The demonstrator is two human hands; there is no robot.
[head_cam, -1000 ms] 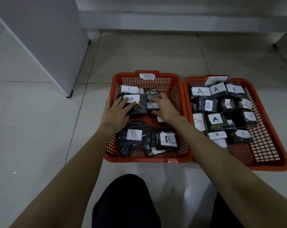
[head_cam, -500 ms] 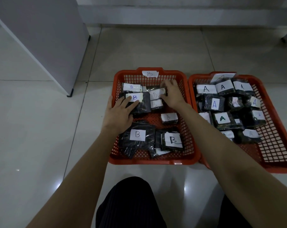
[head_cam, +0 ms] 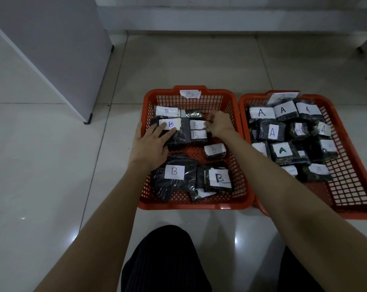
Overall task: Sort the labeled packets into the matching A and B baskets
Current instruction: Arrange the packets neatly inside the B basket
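Both hands reach into the B basket [head_cam: 237, 114], which sits just left of the A basket [head_cam: 346, 175]. The left hand [head_cam: 150, 144] lies flat, fingers straight, on a B-labelled packet [head_cam: 174, 128]. The right hand [head_cam: 219, 123] curls its fingers on the edge of another B packet [head_cam: 197, 124] beside it

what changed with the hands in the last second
The right hand moved from the middle of the orange plastic B basket toward its far right corner, uncovering black B-labelled packets. The left hand stayed flat on the large B packet; the A basket is unchanged.
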